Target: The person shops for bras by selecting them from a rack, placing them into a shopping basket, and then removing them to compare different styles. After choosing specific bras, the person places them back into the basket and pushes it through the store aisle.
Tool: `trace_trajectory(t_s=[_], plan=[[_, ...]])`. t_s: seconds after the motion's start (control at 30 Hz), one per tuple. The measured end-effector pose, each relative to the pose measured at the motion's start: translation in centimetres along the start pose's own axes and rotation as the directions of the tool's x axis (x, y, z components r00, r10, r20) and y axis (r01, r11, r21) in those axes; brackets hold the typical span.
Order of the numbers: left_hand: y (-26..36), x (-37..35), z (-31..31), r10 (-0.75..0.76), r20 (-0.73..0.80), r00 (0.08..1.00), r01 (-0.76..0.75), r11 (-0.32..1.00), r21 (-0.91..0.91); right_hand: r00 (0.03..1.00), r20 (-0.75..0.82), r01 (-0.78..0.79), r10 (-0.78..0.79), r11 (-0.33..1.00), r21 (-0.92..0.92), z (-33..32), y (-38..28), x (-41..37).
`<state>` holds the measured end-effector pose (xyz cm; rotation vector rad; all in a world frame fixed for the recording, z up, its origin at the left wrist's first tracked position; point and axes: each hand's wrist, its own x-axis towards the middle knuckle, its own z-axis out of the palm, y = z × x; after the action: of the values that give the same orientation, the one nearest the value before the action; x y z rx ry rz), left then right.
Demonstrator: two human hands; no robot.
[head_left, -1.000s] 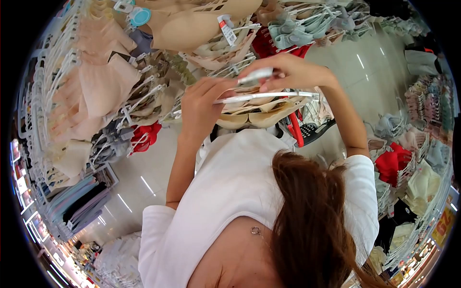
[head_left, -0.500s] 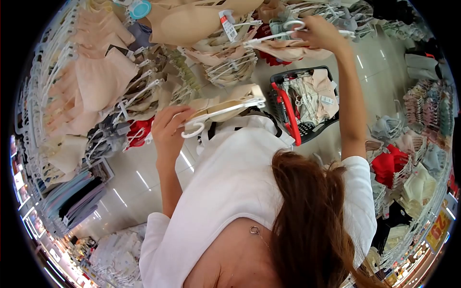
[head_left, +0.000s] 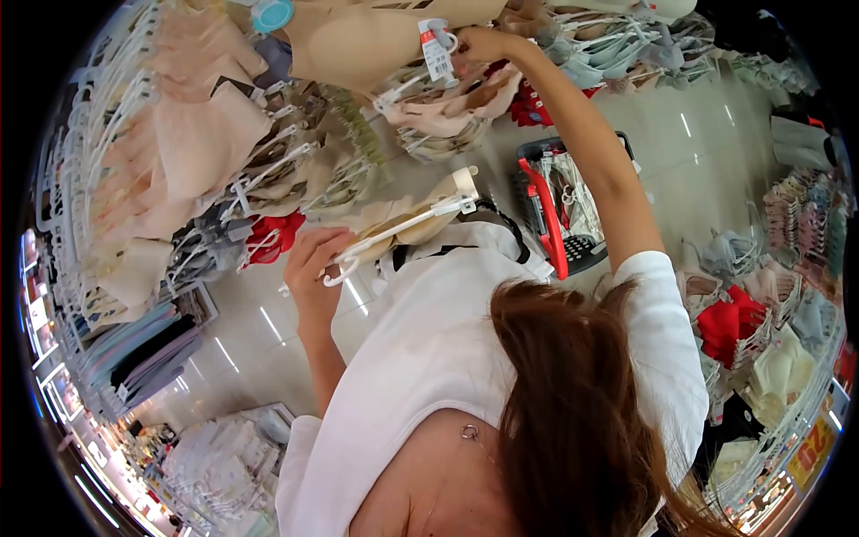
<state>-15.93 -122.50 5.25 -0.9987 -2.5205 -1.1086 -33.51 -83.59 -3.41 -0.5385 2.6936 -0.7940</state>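
My left hand [head_left: 315, 258] is closed around one end of a white hanger [head_left: 403, 231] that carries a beige bra [head_left: 429, 219], held in front of my waist. My right hand [head_left: 485, 45] reaches up to the rack at the top of the view. Its fingers are closed at the hook of another white hanger, partly hidden behind a red-and-white price tag [head_left: 437, 54]. A pale pink bra [head_left: 474, 100] hangs just below this hand, among other hangers. Right above is a large tan bra [head_left: 353, 49] with a round blue sticker [head_left: 271, 15].
A dark shopping basket [head_left: 586, 251] with a red handle [head_left: 544, 215] holds several hangers, partly behind my right arm. Racks of skin-toned bras [head_left: 201, 134] line the left. Red bras [head_left: 732, 322] and others hang at right. Folded cloths [head_left: 148, 353] lie lower left on a shelf.
My right hand has moved left with the hanger and pink bra, in among the hanging bras at the rack. My left hand keeps its hanger, which tilts a little more.
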Motion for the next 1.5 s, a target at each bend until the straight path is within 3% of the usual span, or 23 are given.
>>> trace_trajectory(t_s=[0.1, 0.17, 0.2, 0.23, 0.3, 0.37, 0.47, 0.5, 0.57, 0.6, 0.63, 0.7, 0.77, 0.8, 0.83, 0.9, 0.93, 1.0, 1.03, 1.1, 1.23, 1.4, 1.5], plan=[[-0.1, -0.2, 0.2, -0.018, -0.009, 1.000, 0.018, 1.000, -0.019, 0.999, -0.005, -0.036, 0.036, 0.991, 0.126, 2.1, 0.1, 0.1], [0.0, -0.3, 0.4, 0.001, -0.008, 1.000, -0.001, 1.000, -0.017, 0.983, -0.141, 0.118, -0.114, 0.993, 0.020, 5.1, 3.0, 1.2], [0.1, -0.3, 0.5, -0.039, 0.026, 0.999, 0.039, 0.999, -0.023, 0.996, -0.089, -0.022, 0.019, 0.999, -0.038, 5.4, 2.4, 1.4], [0.2, -0.1, 0.5, -0.074, 0.059, 0.995, 0.076, 0.997, -0.028, 0.996, -0.092, -0.024, 0.021, 0.999, -0.035, 5.6, 1.8, 1.3], [0.5, 0.4, 0.8, -0.092, 0.094, 0.991, 0.096, 0.995, -0.031, 0.960, -0.249, -0.145, 0.128, 0.988, -0.053, 5.5, 1.2, 0.9], [0.7, 0.8, 1.0, -0.100, 0.138, 0.985, 0.106, 0.994, -0.032, 0.961, -0.271, -0.080, 0.052, 0.992, -0.093, 5.2, 0.9, 0.1], [0.5, 0.9, 1.5, -0.087, 0.195, 0.977, 0.095, 0.995, -0.033, 0.938, -0.324, -0.197, 0.123, 0.959, -0.205, 6.0, -0.5, -1.9], [0.3, 0.7, 1.5, -0.078, 0.201, 0.976, 0.085, 0.996, -0.026, 0.867, -0.499, -0.152, 0.021, 0.963, -0.224, 6.1, -0.2, -3.5], [-0.1, 0.0, 1.8, -0.219, 0.227, 0.949, 0.219, 0.975, 0.028, 0.613, -0.768, -0.084, -0.186, 0.951, -0.297, 6.4, -0.5, -6.7], [-0.7, -0.3, 2.0, -0.211, 0.222, 0.952, 0.206, 0.978, 0.044, 0.727, -0.685, -0.023, 0.030, 1.000, 0.020, 4.7, -4.0, -9.1], [-1.1, -0.5, 2.4, -0.207, 0.227, 0.952, 0.203, 0.978, 0.041, 0.830, -0.521, -0.013, 0.200, 0.941, 0.339, 2.0, -8.6, -12.1], [-1.8, -0.8, 3.1, -0.255, 0.233, 0.938, 0.266, 0.964, -0.018, 0.826, -0.559, 0.259, 0.064, 0.839, 0.479, -0.3, -15.1, -15.3], [-2.5, -0.9, 3.8, -0.248, 0.260, 0.933, 0.251, 0.968, 0.024, 0.791, -0.593, 0.504, -0.151, 0.710, 0.492, -2.3, -22.0, -19.0], [-2.7, -0.8, 4.2, -0.243, 0.282, 0.928, 0.234, 0.970, 0.066, 0.663, -0.675, 0.710, -0.324, 0.558, 0.430, -2.2, -24.4, -19.7], [-2.6, -0.6, 4.5, -0.241, 0.296, 0.924, 0.232, 0.971, 0.064, 0.666, -0.678, 0.704, -0.310, 0.562, 0.435, -2.1, -26.5, -20.5], [-2.3, -0.1, 5.1, -0.213, 0.352, 0.912, 0.176, 0.975, 0.135, 0.496, -0.663, 0.852, -0.560, 0.167, 0.496, -1.9, -29.5, -21.4], [-2.3, -0.1, 5.4, -0.212, 0.374, 0.903, 0.174, 0.976, 0.133, 0.505, -0.673, 0.849, -0.541, 0.170, 0.500, -1.8, -29.9, -21.2], [-2.4, -0.1, 5.9, -0.196, 0.379, 0.905, 0.169, 0.980, 0.102, 0.354, -0.768, 0.917, -0.533, 0.037, 0.396, -1.4, -30.6, -20.8], [-2.3, -0.2, 5.8, -0.195, 0.387, 0.901, 0.169, 0.980, 0.101, 0.357, -0.772, 0.917, -0.526, 0.040, 0.397, -0.9, -31.0, -20.5], [-2.3, 0.0, 5.7, -0.234, 0.406, 0.883, 0.214, 0.972, 0.093, 0.324, -0.904, 0.900, -0.277, -0.204, 0.385, 0.6, -32.0, -20.0], [-2.3, -0.4, 5.6, -0.240, 0.401, 0.884, 0.252, 0.968, 0.026, 0.241, -0.960, 0.948, -0.142, -0.177, 0.264, 2.5, -33.4, -19.8], [-1.7, -0.6, 6.4, -0.260, 0.390, 0.884, 0.268, 0.963, 0.034, 0.157, -0.967, 0.988, -0.200, 0.033, 0.153, 1.9, -32.3, -19.6], [-1.7, 0.0, 7.4, -0.207, 0.426, 0.881, 0.219, 0.975, 0.021, 0.174, -0.951, 0.980, -0.256, 0.142, 0.141, 1.0, -30.8, -22.1]])
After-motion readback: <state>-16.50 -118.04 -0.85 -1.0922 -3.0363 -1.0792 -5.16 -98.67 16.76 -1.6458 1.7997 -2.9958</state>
